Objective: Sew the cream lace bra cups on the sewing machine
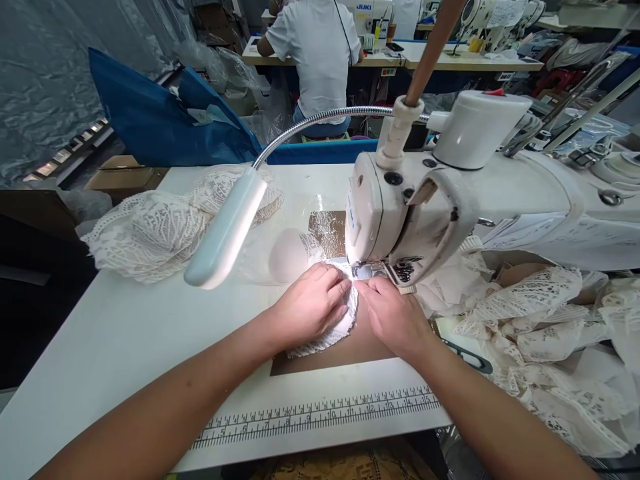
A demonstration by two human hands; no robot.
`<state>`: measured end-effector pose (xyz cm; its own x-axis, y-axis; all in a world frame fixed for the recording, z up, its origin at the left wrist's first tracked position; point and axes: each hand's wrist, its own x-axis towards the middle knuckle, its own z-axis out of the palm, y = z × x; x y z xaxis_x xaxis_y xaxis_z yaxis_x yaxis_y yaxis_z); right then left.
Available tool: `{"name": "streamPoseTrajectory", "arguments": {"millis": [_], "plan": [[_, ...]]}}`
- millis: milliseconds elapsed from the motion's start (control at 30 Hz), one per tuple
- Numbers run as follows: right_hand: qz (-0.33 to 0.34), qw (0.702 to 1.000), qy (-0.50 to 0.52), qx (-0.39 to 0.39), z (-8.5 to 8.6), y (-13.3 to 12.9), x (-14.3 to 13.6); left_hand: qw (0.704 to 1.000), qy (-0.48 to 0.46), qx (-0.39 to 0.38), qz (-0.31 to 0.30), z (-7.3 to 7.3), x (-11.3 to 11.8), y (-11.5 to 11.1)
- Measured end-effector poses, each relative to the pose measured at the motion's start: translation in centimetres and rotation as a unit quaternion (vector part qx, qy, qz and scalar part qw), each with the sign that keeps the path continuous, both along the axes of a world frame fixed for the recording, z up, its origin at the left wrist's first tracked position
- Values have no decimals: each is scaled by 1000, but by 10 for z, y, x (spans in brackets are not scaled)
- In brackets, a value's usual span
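Observation:
A white lace piece (327, 341) lies under the needle area of a white sewing machine (375, 207). Pressed down on its left side, my left hand (313, 303) has its fingers curled together over the fabric. My right hand (395, 317) is closed, thumb and index finger at the lace's right edge just in front of the presser foot; its other fingertips are hidden. Behind my left hand rests a pale moulded cup (287, 257) with lace at its side. A brown sheet (373, 340) covers the table beneath my hands.
White lace fabric (150, 227) is heaped at the left back, and more lace pieces (540, 333) pile up on the right. A gooseneck lamp (227, 230) hangs over the table. Black-handled snips (467, 357) lie beside my right forearm. Ahead sits a person (320, 60).

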<state>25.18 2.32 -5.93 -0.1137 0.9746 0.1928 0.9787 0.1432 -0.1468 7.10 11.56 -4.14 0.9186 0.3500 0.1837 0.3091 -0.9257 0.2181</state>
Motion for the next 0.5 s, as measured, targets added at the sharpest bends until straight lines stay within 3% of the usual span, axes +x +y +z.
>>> {"name": "streamPoseTrajectory", "arguments": {"millis": [167,333,500], "plan": [[25,1000,9,14,0,-2,2,1000,-15,21,-14,1,0,0],[35,999,15,13,1,-3,4,997,-45,25,-58,-9,-3,1],[26,1000,9,6,0,-1,2,997,-38,21,-57,-14,-6,5]]}}
